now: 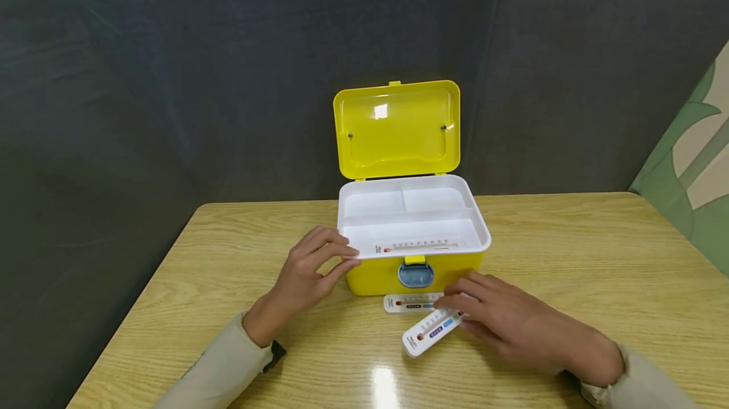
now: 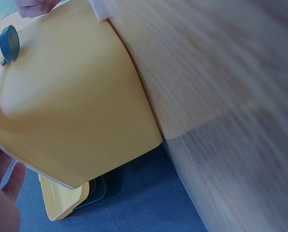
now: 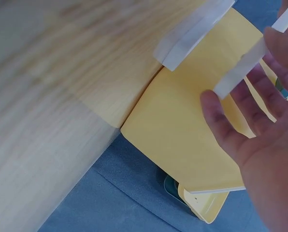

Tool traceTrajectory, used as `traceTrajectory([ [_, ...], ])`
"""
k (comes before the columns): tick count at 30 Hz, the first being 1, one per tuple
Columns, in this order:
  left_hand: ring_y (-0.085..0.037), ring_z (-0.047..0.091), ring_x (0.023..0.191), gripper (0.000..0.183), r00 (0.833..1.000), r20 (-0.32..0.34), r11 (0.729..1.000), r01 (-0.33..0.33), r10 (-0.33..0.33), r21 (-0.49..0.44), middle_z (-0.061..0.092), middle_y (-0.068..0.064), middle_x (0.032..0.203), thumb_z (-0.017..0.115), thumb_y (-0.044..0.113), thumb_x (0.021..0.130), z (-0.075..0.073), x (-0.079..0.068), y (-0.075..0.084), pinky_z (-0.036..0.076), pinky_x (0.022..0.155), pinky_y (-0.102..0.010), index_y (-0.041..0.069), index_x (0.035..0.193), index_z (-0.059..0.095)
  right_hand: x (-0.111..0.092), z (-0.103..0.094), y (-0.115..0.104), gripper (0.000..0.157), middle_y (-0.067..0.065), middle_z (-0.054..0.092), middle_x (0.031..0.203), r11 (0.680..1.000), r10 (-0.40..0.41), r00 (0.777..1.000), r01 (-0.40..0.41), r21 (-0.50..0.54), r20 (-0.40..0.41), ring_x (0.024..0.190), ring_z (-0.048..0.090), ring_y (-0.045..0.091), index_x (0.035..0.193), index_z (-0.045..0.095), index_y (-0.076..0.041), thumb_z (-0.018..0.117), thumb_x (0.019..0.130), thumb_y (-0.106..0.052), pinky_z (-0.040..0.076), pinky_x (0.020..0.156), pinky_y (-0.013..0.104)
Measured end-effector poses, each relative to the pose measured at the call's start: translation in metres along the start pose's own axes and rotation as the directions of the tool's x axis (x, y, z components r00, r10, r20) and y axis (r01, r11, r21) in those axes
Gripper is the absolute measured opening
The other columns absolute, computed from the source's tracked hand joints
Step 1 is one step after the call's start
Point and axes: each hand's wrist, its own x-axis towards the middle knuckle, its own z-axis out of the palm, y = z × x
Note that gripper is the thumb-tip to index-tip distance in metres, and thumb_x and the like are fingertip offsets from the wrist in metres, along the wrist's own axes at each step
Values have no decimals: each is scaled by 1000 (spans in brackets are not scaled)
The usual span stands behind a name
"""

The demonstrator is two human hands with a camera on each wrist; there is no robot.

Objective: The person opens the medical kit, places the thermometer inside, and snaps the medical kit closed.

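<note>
A yellow box [image 1: 373, 279] with a white divided tray [image 1: 370, 232] stands with its lid [image 1: 398, 124] raised. At the tray's front left corner, my left hand [image 1: 310, 270] grips the rim between thumb and fingers. My right hand [image 1: 501, 317] pinches a white thermometer [image 1: 427, 336] by its right end, tilted, in front of the box. A second thermometer [image 1: 398, 303] lies close along the box's front, partly covered by the right hand. Inside the tray's front compartment is another thermometer [image 1: 421, 247]. The right wrist view shows the held thermometer [image 3: 250, 63] edge-on between the fingers.
The box has a blue-grey latch [image 1: 416, 275] at its front. It stands on a wooden table [image 1: 245, 238], with a dark cloth [image 1: 228, 80] hanging behind. A green and beige leaf-patterned surface [image 1: 695, 143] borders the right side.
</note>
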Motion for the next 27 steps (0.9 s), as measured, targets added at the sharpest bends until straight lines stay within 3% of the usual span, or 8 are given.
traceTrajectory([
  [8, -17, 59, 89, 14, 1000, 0, 1000, -5, 5, 6, 64, -4, 93, 73, 22, 90, 0, 0, 0, 53, 82, -24, 9, 93, 73, 3, -2, 0, 45, -21, 52, 131, 998, -50, 996, 46, -51, -70, 118, 48, 3, 137, 53, -34, 67, 96, -23, 44, 100, 29],
  [10, -17, 59, 89, 16, 1000, -2, 1000, -8, 8, 9, 64, -4, 93, 72, 24, 91, 0, -1, -1, 53, 82, -24, 9, 93, 73, 4, -2, 0, 37, -20, 53, 133, 996, -72, 994, 67, -62, -84, 120, 48, 5, 140, 52, -34, 54, 104, -26, 41, 101, 28],
  [14, -17, 59, 89, 16, 1000, -1, 1000, -6, 6, 11, 64, -4, 94, 72, 25, 92, 0, -1, -1, 53, 82, -24, 9, 94, 73, 4, -4, 0, 50, -16, 55, 133, 992, -110, 987, 102, -68, -118, 121, 49, 8, 147, 46, -35, 45, 104, -10, 37, 105, 25],
  [15, -17, 59, 89, 15, 1000, 0, 1000, -4, 4, 12, 64, -4, 94, 73, 24, 91, 1, -1, -1, 53, 82, -24, 9, 94, 73, 4, -5, 0, 50, -16, 55, 133, 991, -118, 984, 109, -73, -135, 121, 49, 8, 147, 46, -35, 36, 105, -11, 34, 106, 23],
  [17, -17, 59, 89, 13, 1000, 2, 1000, 0, 0, 12, 64, -4, 94, 75, 21, 89, 1, -2, -1, 53, 83, -24, 9, 94, 74, 4, -5, 0, 51, -15, 56, 131, 989, -135, 976, 122, -83, -171, 120, 49, 9, 147, 46, -35, 35, 105, -10, 32, 107, 20],
  [18, -17, 59, 89, 12, 1000, 3, 1000, 0, 0, 13, 64, -4, 94, 76, 19, 88, 1, -2, 0, 53, 82, -24, 9, 94, 74, 5, -5, 0, 49, -15, 57, 130, 987, -145, 970, 129, -94, -194, 119, 50, 9, 146, 47, -35, 25, 107, -15, 32, 107, 19],
  [21, -17, 59, 89, 12, 1000, 5, 1000, 3, -3, 15, 64, -4, 94, 79, 15, 85, 1, -2, 0, 53, 82, -24, 9, 94, 74, 6, -4, -2, 54, -14, 58, 127, 985, -153, 960, 127, -120, -235, 117, 51, 9, 144, 50, -36, 11, 108, -26, 33, 106, 19],
  [27, -16, 59, 90, 15, 1000, 14, 1000, 14, -14, 23, 64, -3, 95, 81, 15, 83, 0, -1, 0, 52, 84, -23, 10, 94, 73, 5, -6, -4, 51, -12, 58, 124, 988, -124, 964, 99, -118, -233, 117, 50, 11, 143, 51, -38, 13, 109, -31, 31, 108, 22],
])
